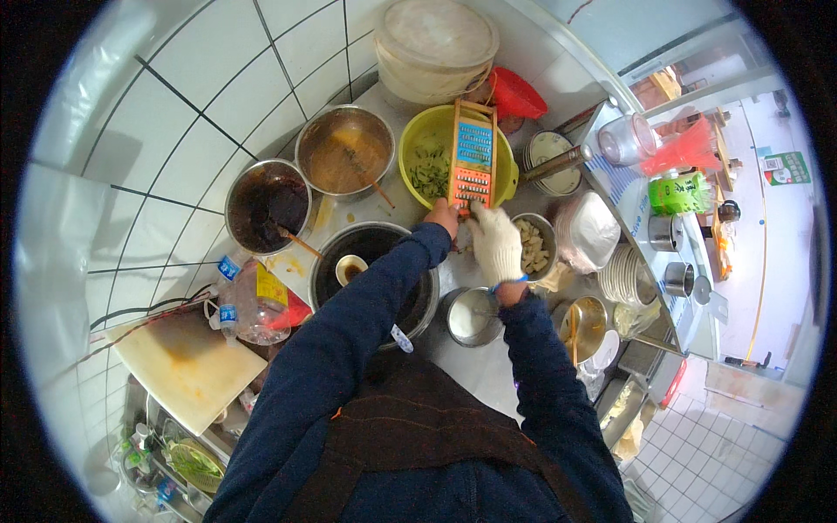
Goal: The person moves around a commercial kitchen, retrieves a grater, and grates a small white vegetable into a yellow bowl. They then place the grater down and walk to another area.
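Note:
A wooden-framed grater point(475, 147) with a blue and an orange plate lies tilted across a yellow-green plastic basin point(508, 189). Green shreds point(428, 173) lie in the basin, left of the grater. My bare left hand point(443, 217) grips the grater's near left corner. My right hand point(495, 245), in a white knitted glove, has its fingertips at the near end of the orange plate. Whether anything is pinched under those fingers is hidden. Just right of the glove stands a metal bowl of pale chunks point(531, 245).
A dark pot point(428, 297) with a ladle sits below my left forearm. Two metal bowls of sauce, one dark point(252, 196) and one brown point(345, 131), stand left. A lidded bucket point(437, 39) is behind. Stacked plates point(624, 274) and a shelf point(647, 248) border the right.

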Available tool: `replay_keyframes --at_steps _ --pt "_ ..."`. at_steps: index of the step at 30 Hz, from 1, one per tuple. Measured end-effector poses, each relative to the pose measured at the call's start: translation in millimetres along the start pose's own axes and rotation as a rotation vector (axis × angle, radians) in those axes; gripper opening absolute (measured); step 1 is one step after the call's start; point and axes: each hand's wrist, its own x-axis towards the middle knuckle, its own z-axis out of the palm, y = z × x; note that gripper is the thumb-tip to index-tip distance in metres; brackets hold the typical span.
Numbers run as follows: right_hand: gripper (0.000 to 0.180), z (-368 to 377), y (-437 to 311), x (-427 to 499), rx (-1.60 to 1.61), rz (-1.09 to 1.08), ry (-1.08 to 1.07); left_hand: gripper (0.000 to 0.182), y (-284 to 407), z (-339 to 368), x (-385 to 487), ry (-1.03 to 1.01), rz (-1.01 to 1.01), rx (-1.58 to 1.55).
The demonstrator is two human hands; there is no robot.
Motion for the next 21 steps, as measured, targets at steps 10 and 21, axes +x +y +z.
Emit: replay_keyframes --at_steps 10,21 --pt "0.028 -1.9 18.4 71.3 -0.046 -0.115 0.041 0.037 33.1 -17.5 -23.3 -0.061 -0.212 -0.244" --pt "0.036 -0.6 11.7 6.9 0.025 -0.119 -0.052 0.036 -6.9 10.3 -0.4 0.107 0.072 -0.009"
